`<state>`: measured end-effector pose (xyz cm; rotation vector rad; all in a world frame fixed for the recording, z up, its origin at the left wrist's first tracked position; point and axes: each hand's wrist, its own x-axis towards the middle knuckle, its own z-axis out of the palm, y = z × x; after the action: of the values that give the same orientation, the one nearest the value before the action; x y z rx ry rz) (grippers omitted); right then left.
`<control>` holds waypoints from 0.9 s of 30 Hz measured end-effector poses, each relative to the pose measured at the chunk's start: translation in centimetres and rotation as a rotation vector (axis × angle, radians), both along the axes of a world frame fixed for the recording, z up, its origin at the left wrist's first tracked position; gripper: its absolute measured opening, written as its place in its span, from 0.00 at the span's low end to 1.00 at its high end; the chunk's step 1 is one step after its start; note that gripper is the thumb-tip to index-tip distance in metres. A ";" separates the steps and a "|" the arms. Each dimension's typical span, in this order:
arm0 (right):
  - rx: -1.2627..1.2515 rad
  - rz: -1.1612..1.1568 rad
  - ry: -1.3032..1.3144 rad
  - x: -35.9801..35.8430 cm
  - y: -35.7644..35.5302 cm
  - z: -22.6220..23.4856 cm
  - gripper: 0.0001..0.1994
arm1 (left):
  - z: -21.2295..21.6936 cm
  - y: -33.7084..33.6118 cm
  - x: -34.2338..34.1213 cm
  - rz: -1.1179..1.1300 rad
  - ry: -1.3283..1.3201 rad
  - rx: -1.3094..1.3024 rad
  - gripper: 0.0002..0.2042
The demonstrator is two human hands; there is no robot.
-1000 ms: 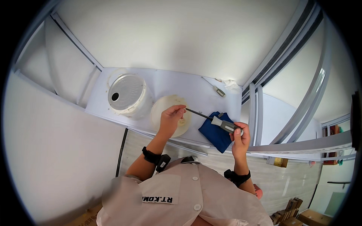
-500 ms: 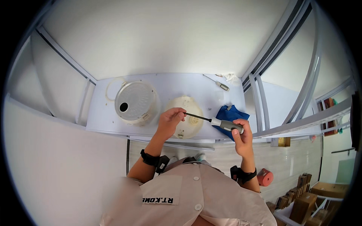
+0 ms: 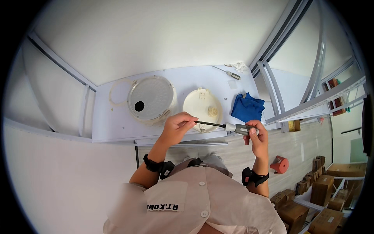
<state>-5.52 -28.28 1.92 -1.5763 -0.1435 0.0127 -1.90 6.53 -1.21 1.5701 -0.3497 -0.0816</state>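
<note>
A screwdriver [image 3: 230,127] with a grey and white handle is held level above the table's front edge. My right hand [image 3: 258,139] is closed around the end of its handle. At the shaft's tip, the fingers of my left hand [image 3: 178,126] are pinched together. Just beyond the shaft lies a round cream lid [image 3: 194,107], its inner side up, with a knob-like round part on it. To the left stands a white cylindrical pot [image 3: 152,93] with a dark round hole in its top. A folded blue cloth [image 3: 248,108] rests right of the lid.
A second screwdriver [image 3: 234,75] lies at the back right near crumpled white tissue [image 3: 239,67]. A thin cream ring [image 3: 111,93] lies partly behind the pot. Metal frame bars [image 3: 272,87] border the table's right. Below are a red stool [image 3: 279,164] and cardboard boxes [image 3: 322,189].
My view has shifted, so the table things sit differently in it. Both hands keep hold of the screwdriver; the lid and cloth now show more fully beyond it.
</note>
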 end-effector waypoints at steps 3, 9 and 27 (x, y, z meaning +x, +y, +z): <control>0.021 -0.054 -0.021 -0.8 0.4 0.1 0.15 | -0.3 -0.3 -0.2 0.008 -0.060 -0.041 0.09; -0.038 -0.170 0.017 -2.0 -1.0 0.7 0.14 | 0.3 -2.4 -0.8 0.016 -0.207 0.282 0.11; -0.238 0.029 0.060 3.3 -5.3 -1.6 0.14 | -5.0 -8.4 -1.7 0.296 -0.425 0.738 0.08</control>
<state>-2.24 -33.53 0.36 -1.8096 -0.1215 0.1028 -3.63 -1.85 -6.22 2.3604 -0.4402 0.4019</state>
